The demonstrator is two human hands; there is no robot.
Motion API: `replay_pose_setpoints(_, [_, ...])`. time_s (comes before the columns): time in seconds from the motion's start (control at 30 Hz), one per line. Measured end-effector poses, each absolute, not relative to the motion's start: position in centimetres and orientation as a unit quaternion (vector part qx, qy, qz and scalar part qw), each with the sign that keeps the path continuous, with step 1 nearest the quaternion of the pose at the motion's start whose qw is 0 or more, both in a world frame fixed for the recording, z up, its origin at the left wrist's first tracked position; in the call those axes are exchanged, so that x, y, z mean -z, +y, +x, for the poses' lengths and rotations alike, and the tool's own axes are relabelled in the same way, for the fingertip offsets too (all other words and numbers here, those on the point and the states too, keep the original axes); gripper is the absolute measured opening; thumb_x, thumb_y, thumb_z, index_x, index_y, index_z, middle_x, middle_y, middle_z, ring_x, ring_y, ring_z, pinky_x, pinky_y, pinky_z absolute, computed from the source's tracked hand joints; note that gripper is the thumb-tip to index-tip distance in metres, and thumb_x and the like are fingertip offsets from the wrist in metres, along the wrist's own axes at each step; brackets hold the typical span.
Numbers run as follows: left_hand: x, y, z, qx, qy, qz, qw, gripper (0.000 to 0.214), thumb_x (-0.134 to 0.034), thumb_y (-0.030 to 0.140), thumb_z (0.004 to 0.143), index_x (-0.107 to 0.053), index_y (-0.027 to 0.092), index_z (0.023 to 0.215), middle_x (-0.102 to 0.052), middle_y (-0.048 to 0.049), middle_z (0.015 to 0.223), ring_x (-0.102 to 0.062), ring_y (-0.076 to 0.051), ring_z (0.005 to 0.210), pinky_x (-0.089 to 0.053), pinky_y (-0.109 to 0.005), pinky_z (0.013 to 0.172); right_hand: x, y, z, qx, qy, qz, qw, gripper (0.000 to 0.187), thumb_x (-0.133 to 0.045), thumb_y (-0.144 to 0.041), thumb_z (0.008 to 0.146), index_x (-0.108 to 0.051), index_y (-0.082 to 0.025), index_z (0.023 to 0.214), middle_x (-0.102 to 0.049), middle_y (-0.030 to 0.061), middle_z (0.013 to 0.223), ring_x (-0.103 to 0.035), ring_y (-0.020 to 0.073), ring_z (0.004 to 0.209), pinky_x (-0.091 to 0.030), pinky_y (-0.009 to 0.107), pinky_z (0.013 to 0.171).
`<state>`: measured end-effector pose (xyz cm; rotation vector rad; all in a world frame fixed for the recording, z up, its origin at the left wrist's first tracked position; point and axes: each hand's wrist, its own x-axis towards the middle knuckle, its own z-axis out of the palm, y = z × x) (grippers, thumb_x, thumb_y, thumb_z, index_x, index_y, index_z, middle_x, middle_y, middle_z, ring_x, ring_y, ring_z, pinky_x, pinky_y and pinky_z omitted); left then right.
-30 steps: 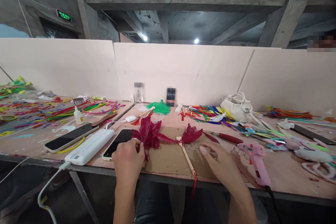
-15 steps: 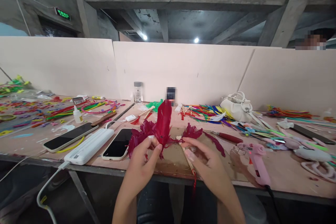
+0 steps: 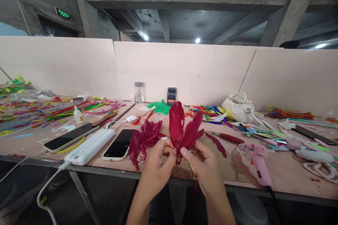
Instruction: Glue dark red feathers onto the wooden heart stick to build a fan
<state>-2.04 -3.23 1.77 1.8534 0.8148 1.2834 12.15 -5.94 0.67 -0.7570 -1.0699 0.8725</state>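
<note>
My left hand (image 3: pixel 157 165) and my right hand (image 3: pixel 203 163) meet above the table's front edge, both pinching the quill ends of dark red feathers (image 3: pixel 182 130) that stand upright and fan out between them. More red feathers (image 3: pixel 144 140) hang to the left of my left hand, over a brown cardboard sheet (image 3: pixel 173 163). A thin wooden stick with a red tassel (image 3: pixel 194 175) lies under my right hand, mostly hidden.
Two phones (image 3: pixel 70 136) (image 3: pixel 120 145) and a white power bank (image 3: pixel 89 146) lie left. A pink glue gun (image 3: pixel 258 163) and a red-handled tool (image 3: pixel 229 138) lie right. Coloured feathers (image 3: pixel 208 112), a white bag (image 3: pixel 238 107), a bottle (image 3: pixel 138 92) and pipe cleaners (image 3: pixel 71 109) crowd the back.
Both hands have risen off the cardboard and come together. A single red feather was lifted by the left hand, and now two upright feathers are pinched between both hands.
</note>
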Motion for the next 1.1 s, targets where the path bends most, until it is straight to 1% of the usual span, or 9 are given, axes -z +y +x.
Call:
replay_pose_setpoints(0.13, [-1.6,-3.0,-1.8,-0.509,0.318,0.698,0.39,0.016,-0.056,0.035,0.097,-0.057,0.021,0.089,-0.07,-0.0003,0.073,-0.065,-0.017,0.069,-0.045,-0.025,0.061,-0.8,-5.8,11.9,-0.382,-0.445,-0.34,0.735,0.027,-0.085,-0.037,0.078,-0.081,-0.026,0.103,-0.08,0.0025,0.096,-0.07,0.0204,0.09,-0.056,0.031,0.084])
replay_pose_setpoints(0.2, [-1.3,-2.7,-1.7,-0.531,0.336,0.678,0.382,0.018,-0.059,0.037,0.094,-0.055,0.022,0.085,-0.07,0.0,0.071,-0.064,-0.017,0.066,-0.047,-0.025,0.06,-0.5,-5.5,12.1,-0.382,-0.422,-0.338,0.75,0.029,-0.085,-0.038,0.078,-0.08,-0.026,0.104,-0.08,0.0031,0.098,-0.07,0.0203,0.088,-0.055,0.029,0.077])
replay_pose_setpoints(0.33, [-0.6,-2.1,-1.6,-0.591,0.378,0.62,0.351,0.024,-0.065,0.039,0.09,-0.051,0.023,0.079,-0.071,0.0016,0.066,-0.062,-0.017,0.059,-0.05,-0.027,0.062,0.4,-4.7,12.5,-0.367,-0.397,-0.334,0.772,0.027,-0.088,-0.039,0.075,-0.078,-0.023,0.094,-0.078,0.0037,0.09,-0.068,0.0193,0.079,-0.052,0.026,0.062])
replay_pose_setpoints(0.5, [-0.5,-2.1,-1.5,-0.662,0.407,0.538,0.326,0.022,-0.066,0.038,0.089,-0.054,0.023,0.08,-0.07,0.0033,0.062,-0.063,-0.016,0.059,-0.052,-0.027,0.064,1.2,-3.8,12.0,-0.363,-0.355,-0.324,0.799,0.032,-0.091,-0.04,0.072,-0.076,-0.023,0.094,-0.076,0.0019,0.085,-0.066,0.0173,0.076,-0.055,0.029,0.067])
replay_pose_setpoints(0.73, [-0.9,-1.9,-1.4,-0.683,0.391,0.514,0.34,0.02,-0.069,0.034,0.087,-0.056,0.021,0.08,-0.072,0.0019,0.06,-0.063,-0.015,0.054,-0.053,-0.026,0.058,1.5,-3.3,10.6,-0.362,-0.341,-0.313,0.809,0.036,-0.091,-0.042,0.071,-0.075,-0.022,0.096,-0.076,0.0026,0.085,-0.067,0.018,0.075,-0.057,0.032,0.069])
replay_pose_setpoints(0.83, [-0.9,-1.5,-1.9,-0.705,0.378,0.491,0.345,0.017,-0.068,0.034,0.087,-0.058,0.02,0.084,-0.077,-0.0009,0.069,-0.064,-0.015,0.053,-0.053,-0.026,0.056,1.2,-3.3,10.7,-0.361,-0.326,-0.309,0.817,0.033,-0.091,-0.041,0.071,-0.073,-0.021,0.091,-0.075,0.002,0.083,-0.067,0.0177,0.074,-0.057,0.032,0.069])
replay_pose_setpoints(0.97, [-0.7,-0.6,-5.3,-0.75,0.443,0.41,0.271,0.016,-0.063,0.037,0.09,-0.06,0.021,0.089,-0.079,-0.0011,0.076,-0.066,-0.016,0.055,-0.046,-0.024,0.048,0.3,-3.9,13.1,-0.273,-0.247,-0.303,0.879,0.027,-0.09,-0.033,0.072,-0.071,-0.023,0.087,-0.071,-0.0025,0.079,-0.064,0.0131,0.07,-0.055,0.026,0.068])
replay_pose_setpoints(1.03, [-0.4,0.0,-7.8,-0.732,0.467,0.442,0.227,0.021,-0.063,0.04,0.09,-0.066,0.02,0.093,-0.08,-0.003,0.08,-0.073,-0.021,0.068,-0.054,-0.028,0.059,0.0,-4.3,14.8,-0.254,-0.256,-0.304,0.882,0.029,-0.089,-0.031,0.071,-0.071,-0.023,0.091,-0.072,-0.0016,0.086,-0.065,0.0143,0.075,-0.055,0.026,0.068])
replay_pose_setpoints(1.1, [-0.1,0.7,-9.8,-0.646,0.535,0.522,0.151,0.023,-0.066,0.042,0.086,-0.068,0.02,0.083,-0.078,-0.0048,0.073,-0.074,-0.026,0.072,-0.054,-0.032,0.064,0.0,-4.7,16.0,-0.271,-0.291,-0.314,0.862,0.03,-0.088,-0.032,0.071,-0.071,-0.024,0.094,-0.073,-0.0001,0.089,-0.066,0.016,0.078,-0.055,0.028,0.068])
